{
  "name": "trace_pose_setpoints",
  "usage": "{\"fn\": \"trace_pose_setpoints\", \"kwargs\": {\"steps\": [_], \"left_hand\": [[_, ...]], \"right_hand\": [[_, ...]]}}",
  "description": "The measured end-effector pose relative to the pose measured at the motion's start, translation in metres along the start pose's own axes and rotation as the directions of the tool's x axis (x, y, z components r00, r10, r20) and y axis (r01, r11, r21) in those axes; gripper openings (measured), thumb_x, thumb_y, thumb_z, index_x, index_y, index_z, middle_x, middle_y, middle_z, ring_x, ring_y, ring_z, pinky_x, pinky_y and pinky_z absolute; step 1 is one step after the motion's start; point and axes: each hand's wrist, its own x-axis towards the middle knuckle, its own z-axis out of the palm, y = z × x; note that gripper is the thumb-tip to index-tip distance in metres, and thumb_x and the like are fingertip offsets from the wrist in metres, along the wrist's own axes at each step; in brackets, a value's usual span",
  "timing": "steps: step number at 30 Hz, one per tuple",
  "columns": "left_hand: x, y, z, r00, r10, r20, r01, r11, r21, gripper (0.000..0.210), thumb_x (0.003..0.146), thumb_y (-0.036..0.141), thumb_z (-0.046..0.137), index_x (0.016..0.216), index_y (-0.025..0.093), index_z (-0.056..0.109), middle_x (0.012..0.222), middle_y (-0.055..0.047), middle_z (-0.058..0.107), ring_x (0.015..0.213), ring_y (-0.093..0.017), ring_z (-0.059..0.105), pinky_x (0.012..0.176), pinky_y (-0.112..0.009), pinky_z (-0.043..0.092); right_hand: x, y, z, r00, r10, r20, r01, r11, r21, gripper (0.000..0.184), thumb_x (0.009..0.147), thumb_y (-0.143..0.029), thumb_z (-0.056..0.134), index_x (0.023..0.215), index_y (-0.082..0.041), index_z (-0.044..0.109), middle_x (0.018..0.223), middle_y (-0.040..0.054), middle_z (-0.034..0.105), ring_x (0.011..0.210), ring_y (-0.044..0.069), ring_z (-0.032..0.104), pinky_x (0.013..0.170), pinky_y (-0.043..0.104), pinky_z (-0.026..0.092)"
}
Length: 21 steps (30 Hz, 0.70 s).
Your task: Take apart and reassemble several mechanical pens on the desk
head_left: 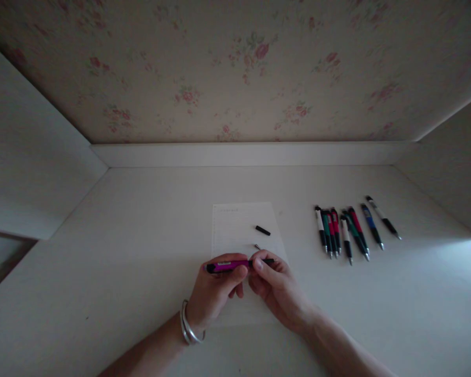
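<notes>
My left hand (219,290) is closed around the purple barrel of a ballpoint pen (230,266), which lies level above the paper (235,222). At the pen's other end, my right hand (273,285) pinches its thin black front part (267,261) between thumb and fingers. Whether that part is joined to the barrel or separate I cannot tell, as the fingertips cover the spot. A short black tube (262,230), like a rubber pen grip, rests on the paper. Just beyond my right fingers lies a small metallic piece (257,246), like a pen tip, partly hidden.
To the right on the white desk (141,220) lie several pens with white, green, red and blue barrels, among them a blue pen (372,225) and a white pen (382,215). A raised white ledge (251,155) and a flowered wall (188,78) bound the back.
</notes>
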Motion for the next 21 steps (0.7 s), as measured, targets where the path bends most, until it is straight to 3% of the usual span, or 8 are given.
{"fn": "trace_pose_setpoints", "kwargs": {"steps": [9, 14, 18, 21], "left_hand": [[-0.0001, -0.0010, -0.0002, 0.999, 0.031, -0.008, -0.031, 0.999, 0.026, 0.039, 0.074, 0.048, 0.078, 0.094, 0.014, 0.073, 0.054, 0.002, 0.059, 0.043, -0.009, 0.052, 0.040, -0.018, 0.035], [0.0009, -0.0023, 0.0005, 0.998, 0.044, -0.034, -0.044, 0.999, 0.019, 0.041, 0.075, 0.051, 0.076, 0.092, 0.013, 0.073, 0.050, 0.002, 0.057, 0.041, -0.009, 0.049, 0.040, -0.018, 0.034], [0.0005, -0.0031, 0.0001, 0.999, 0.032, -0.016, -0.032, 0.999, -0.016, 0.042, 0.074, 0.051, 0.077, 0.095, 0.014, 0.073, 0.060, -0.001, 0.064, 0.043, -0.008, 0.049, 0.041, -0.019, 0.036], [0.0004, -0.0026, -0.0008, 0.999, 0.045, -0.002, -0.045, 0.999, -0.019, 0.040, 0.074, 0.050, 0.077, 0.094, 0.014, 0.073, 0.066, -0.002, 0.065, 0.045, -0.008, 0.048, 0.042, -0.019, 0.036]], "right_hand": [[-0.0002, 0.0001, -0.0003, 0.996, -0.040, -0.084, 0.040, 0.999, -0.004, 0.016, 0.069, -0.025, 0.087, 0.080, -0.022, 0.076, 0.059, -0.0042, 0.061, 0.049, 0.006, 0.046, 0.049, 0.020, 0.034], [-0.0019, -0.0010, 0.0006, 0.996, -0.062, -0.059, 0.061, 0.998, -0.031, 0.017, 0.067, -0.022, 0.088, 0.078, -0.023, 0.075, 0.074, -0.0040, 0.064, 0.052, 0.005, 0.049, 0.050, 0.020, 0.035], [-0.0026, 0.0000, -0.0004, 0.999, -0.035, -0.029, 0.034, 0.999, -0.023, 0.034, 0.069, -0.032, 0.087, 0.098, -0.025, 0.070, 0.077, -0.0040, 0.064, 0.050, 0.006, 0.051, 0.050, 0.022, 0.035], [-0.0016, 0.0024, -0.0006, 0.999, -0.018, -0.031, 0.016, 0.998, -0.065, 0.029, 0.078, -0.043, 0.079, 0.082, -0.019, 0.064, 0.060, -0.0050, 0.057, 0.044, 0.006, 0.045, 0.045, 0.021, 0.028]]}}
